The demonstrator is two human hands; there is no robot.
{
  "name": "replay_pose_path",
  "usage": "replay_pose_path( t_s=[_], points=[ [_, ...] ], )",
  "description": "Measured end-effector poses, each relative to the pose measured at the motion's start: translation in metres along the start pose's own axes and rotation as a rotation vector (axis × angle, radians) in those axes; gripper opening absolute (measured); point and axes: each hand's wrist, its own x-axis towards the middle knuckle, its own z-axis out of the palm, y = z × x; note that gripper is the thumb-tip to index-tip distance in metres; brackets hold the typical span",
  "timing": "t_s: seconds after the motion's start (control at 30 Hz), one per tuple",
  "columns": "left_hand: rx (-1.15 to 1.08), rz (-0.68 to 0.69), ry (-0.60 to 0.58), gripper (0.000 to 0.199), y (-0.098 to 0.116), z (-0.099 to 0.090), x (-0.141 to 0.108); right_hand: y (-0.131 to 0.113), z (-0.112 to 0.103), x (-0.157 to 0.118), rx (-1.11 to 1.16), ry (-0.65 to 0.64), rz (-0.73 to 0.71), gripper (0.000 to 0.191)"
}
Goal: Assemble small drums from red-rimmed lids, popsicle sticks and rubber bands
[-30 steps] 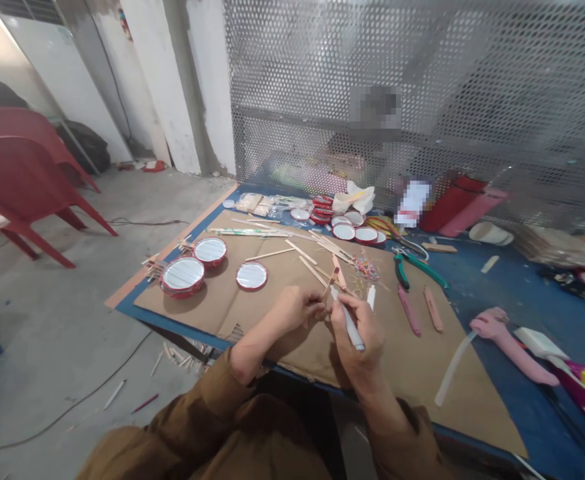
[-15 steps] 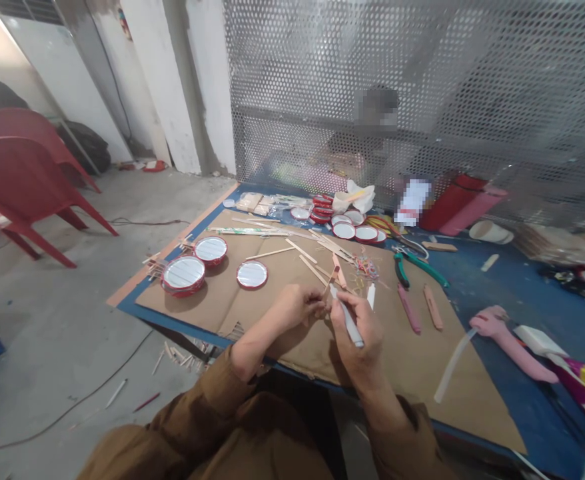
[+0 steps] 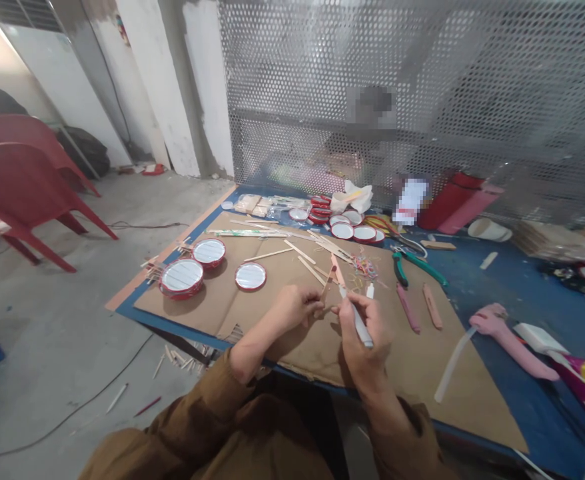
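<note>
My left hand [image 3: 297, 307] is closed on a thin wooden stick [image 3: 328, 283] with a dark reddish tip, held upright over the cardboard sheet [image 3: 282, 340]. Beside it, my right hand [image 3: 365, 333] grips a white pen-like tool [image 3: 360, 325], whose tip points up and away from me. The two hands are a little apart. Behind them lie loose wooden sticks [image 3: 300, 251] and a tangle of coloured bands [image 3: 365, 265]. A round red-rimmed piece with a white face [image 3: 250, 276] rests left of my hands.
Two larger red-rimmed rounds [image 3: 181, 276] lie at the left. Green-handled pliers [image 3: 422, 268], pink and peach tools [image 3: 408, 308] and a pink glue gun [image 3: 512, 343] are on the right. More rounds [image 3: 342, 230] sit near the mesh screen [image 3: 292, 80]. Red chairs [image 3: 32, 193] stand left.
My right hand has moved slightly right with the white tool, away from the stick. My left hand keeps its hold on the stick, almost in the same place.
</note>
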Motion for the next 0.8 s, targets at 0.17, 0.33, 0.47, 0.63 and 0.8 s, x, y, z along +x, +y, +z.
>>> replay_pose_path(
  t_s=[0.17, 0.33, 0.47, 0.63, 0.8],
  points=[
    [-0.004, 0.009, 0.008, 0.025, 0.0006, 0.0004, -0.0011, -0.0028, 0.0013, 0.0011, -0.051, -0.018, -0.168, 0.015],
    [0.031, 0.038, 0.027, 0.027, 0.0011, -0.0004, -0.0007, -0.0039, 0.0029, 0.0046, -0.061, -0.028, -0.225, 0.014],
    [0.036, 0.021, 0.023, 0.028, 0.0014, -0.0009, 0.0004, -0.0022, 0.0029, 0.0038, -0.051, -0.047, -0.200, 0.016],
    [0.027, 0.031, 0.024, 0.028, -0.0026, 0.0013, 0.0011, -0.0054, 0.0023, 0.0042, -0.058, -0.032, -0.203, 0.014],
    [0.036, 0.037, 0.041, 0.027, -0.0046, 0.0025, 0.0008, -0.0093, 0.0017, 0.0065, -0.065, -0.046, -0.211, 0.013]
  ],
)
